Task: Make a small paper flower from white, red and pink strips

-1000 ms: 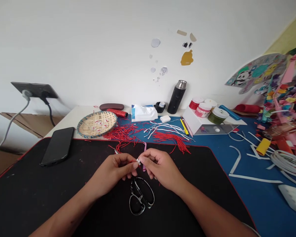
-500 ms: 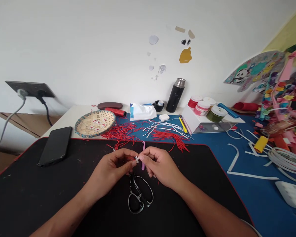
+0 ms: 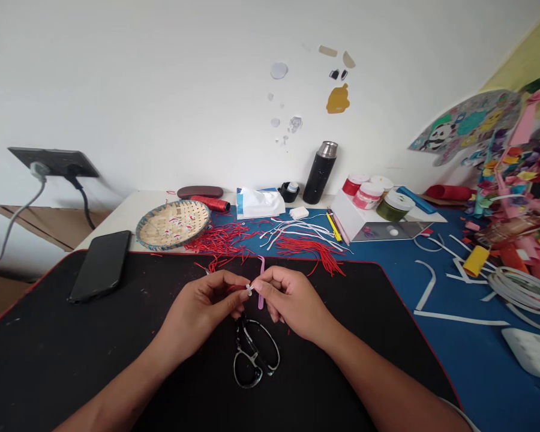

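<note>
A tiny white knotted piece, perhaps cord (image 3: 249, 290), sits between the fingertips of both hands above the black mat (image 3: 117, 342). My left hand (image 3: 200, 305) pinches it between thumb and index finger. From the other side, my right hand (image 3: 292, 300) closes its thumb and index finger on a thin white end of it. Pink tweezers (image 3: 261, 299) lie just behind the fingertips, partly covered by my right hand. Scissors with black and white handles (image 3: 253, 357) rest below the hands, their blades hidden under my left hand.
A woven basket (image 3: 162, 225) holds small red-and-white pieces. Red cords (image 3: 220, 240) and white cords (image 3: 297, 231) lie behind the mat. A phone (image 3: 99, 264) is at left. Paint jars (image 3: 395, 207) stand on a white box; a black flask (image 3: 319, 174) stands near the wall.
The hands stay almost in place. The tiny white piece has turned slightly between the fingertips, and the whole view has shifted a little.
</note>
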Action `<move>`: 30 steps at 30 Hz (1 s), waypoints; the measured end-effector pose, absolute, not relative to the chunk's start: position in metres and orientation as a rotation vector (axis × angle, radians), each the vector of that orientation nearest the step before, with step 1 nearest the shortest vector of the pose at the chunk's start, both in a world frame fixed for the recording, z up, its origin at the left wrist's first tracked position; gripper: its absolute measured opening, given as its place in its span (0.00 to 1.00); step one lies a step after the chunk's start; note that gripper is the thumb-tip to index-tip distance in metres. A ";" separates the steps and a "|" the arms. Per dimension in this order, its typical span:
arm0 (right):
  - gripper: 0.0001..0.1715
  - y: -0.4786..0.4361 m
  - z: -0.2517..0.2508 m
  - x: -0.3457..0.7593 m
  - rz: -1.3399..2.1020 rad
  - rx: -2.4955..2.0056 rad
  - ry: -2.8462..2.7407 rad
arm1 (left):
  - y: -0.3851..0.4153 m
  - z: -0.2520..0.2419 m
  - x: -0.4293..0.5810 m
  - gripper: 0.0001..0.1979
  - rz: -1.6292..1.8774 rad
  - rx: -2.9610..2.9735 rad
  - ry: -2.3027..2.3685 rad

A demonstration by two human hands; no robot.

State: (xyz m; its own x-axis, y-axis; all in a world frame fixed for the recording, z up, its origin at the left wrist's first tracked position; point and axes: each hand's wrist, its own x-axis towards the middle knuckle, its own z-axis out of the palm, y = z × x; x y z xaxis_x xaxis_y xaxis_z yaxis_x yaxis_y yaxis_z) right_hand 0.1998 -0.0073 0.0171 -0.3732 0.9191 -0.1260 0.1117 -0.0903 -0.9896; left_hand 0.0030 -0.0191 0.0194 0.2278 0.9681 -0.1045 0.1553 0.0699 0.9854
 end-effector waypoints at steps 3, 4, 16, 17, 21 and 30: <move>0.14 -0.007 0.017 0.200 1.534 -1.160 -1.517 | -0.019 0.021 0.003 0.11 0.894 1.351 1.179; 0.14 -0.007 0.017 0.200 1.535 -1.162 -1.518 | -0.019 0.022 0.003 0.10 0.894 1.350 1.180; 0.15 -0.008 0.017 0.201 1.547 -1.170 -1.516 | -0.018 0.026 0.004 0.12 0.879 1.326 1.192; 0.14 -0.008 0.016 0.201 1.548 -1.171 -1.516 | -0.018 0.026 0.004 0.12 0.877 1.324 1.192; 0.14 -0.007 0.016 0.200 1.558 -1.162 -1.512 | -0.018 0.026 0.004 0.12 0.871 1.321 1.188; 0.14 -0.007 0.016 0.199 1.546 -1.158 -1.517 | -0.018 0.025 0.005 0.12 0.863 1.322 1.193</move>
State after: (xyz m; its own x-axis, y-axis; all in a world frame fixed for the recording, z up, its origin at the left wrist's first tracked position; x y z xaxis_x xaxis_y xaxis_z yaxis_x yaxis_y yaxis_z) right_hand 0.1994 -0.0071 0.0163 -0.3797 0.9151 -0.1356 0.1182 -0.0973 -0.9882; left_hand 0.0046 -0.0178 0.0251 0.2266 0.9629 -0.1468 0.1625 0.1112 0.9804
